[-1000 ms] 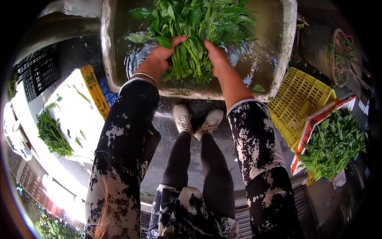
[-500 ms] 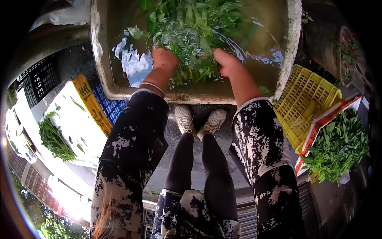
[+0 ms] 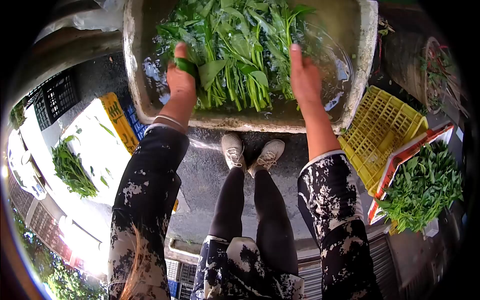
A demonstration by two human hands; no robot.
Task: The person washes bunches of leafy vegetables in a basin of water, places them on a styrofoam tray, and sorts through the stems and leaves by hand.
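Note:
A large mass of wet leafy greens point(image 3: 240, 55) with pale green stems lies at the water's surface in a worn white tub point(image 3: 367, 60). Its cut stem ends point toward me. My left hand point(image 3: 181, 80) grips the left side, thumb up, with a broad leaf across it; its other fingers are mostly hidden. Against the right side, my right hand point(image 3: 305, 80) holds the greens with its thumb raised and its fingers partly hidden behind the stems. Between them, the two hands bracket the bunch.
A yellow plastic crate point(image 3: 385, 132) stands right of the tub, beside a red-and-white box heaped with greens point(image 3: 425, 185). At left, more greens point(image 3: 72, 170) lie on a bright white surface point(image 3: 92, 145) next to a yellow board point(image 3: 118, 120). My shoes point(image 3: 250, 152) are below the tub.
Both hands have risen out of the water and moved apart. The greens have come up with them, spread wider and nearer me, with their stems now showing.

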